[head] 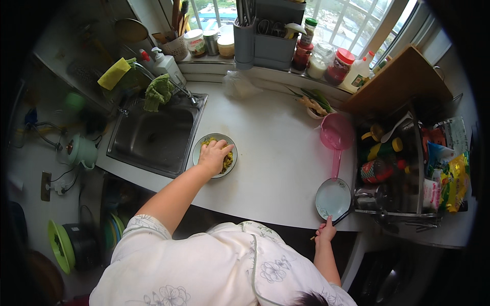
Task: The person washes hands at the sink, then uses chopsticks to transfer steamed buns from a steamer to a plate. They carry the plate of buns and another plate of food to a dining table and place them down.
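My left hand (215, 155) is spread palm down over a round, dark-rimmed plate (196, 150) of yellow and brown food (228, 163); its fingertips reach towards the right rim. Whether it grips the plate is hidden. At the counter's front right edge, my right hand (325, 230) is closed on a thin utensil with a dark shaft (342, 218); a light brown end sticks out on the other side. Its working end cannot be made out. One finger of this hand meets the lower rim of a pale plate with a leaf pattern (333, 198).
A steel sink (153, 134) lies left of the food plate. A pink plastic ladle (337, 132) touches the pale plate. Behind are a bowl with ginger (313, 105) and a plastic bag (239, 85). Jars (340, 65) line the windowsill; a rack (420, 164) of bottles stands right.
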{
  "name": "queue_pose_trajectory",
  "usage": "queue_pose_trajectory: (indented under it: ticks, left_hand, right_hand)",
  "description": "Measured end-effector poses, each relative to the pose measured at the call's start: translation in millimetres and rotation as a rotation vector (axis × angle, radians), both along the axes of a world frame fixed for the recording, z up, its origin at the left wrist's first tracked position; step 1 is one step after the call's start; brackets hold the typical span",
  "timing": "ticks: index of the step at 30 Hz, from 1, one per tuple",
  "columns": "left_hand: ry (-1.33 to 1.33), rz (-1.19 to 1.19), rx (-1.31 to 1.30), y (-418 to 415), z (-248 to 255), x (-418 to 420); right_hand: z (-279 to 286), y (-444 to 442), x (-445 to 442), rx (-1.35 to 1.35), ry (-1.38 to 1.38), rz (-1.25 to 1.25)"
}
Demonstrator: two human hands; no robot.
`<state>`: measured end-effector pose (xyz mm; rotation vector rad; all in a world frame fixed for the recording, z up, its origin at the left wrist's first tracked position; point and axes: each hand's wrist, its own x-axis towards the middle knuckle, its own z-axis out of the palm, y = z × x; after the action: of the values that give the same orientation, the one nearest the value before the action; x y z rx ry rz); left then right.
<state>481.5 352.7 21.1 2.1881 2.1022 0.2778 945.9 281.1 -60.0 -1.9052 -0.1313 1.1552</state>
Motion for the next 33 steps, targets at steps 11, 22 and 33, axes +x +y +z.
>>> queue_pose_trajectory:
  ticks: [11,22,33]
  left_hand:
    - [-0.87,0.136,-0.422,-89.5,-16.7,13.1]
    - [-1.921,0.395,-0.621,-187.5,31.5,-66.0]
    - [-1.843,0.565,-0.287,-355.8,54.0,-225.2]
  right_hand:
    - [6.3,-14.5,-2.5,0.06,0.1,0.275]
    - [104.8,-8.4,-245.2,0.178,0.348,1.094]
    - [100.6,-103.4,-473.9,0.073,0.416,1.393]
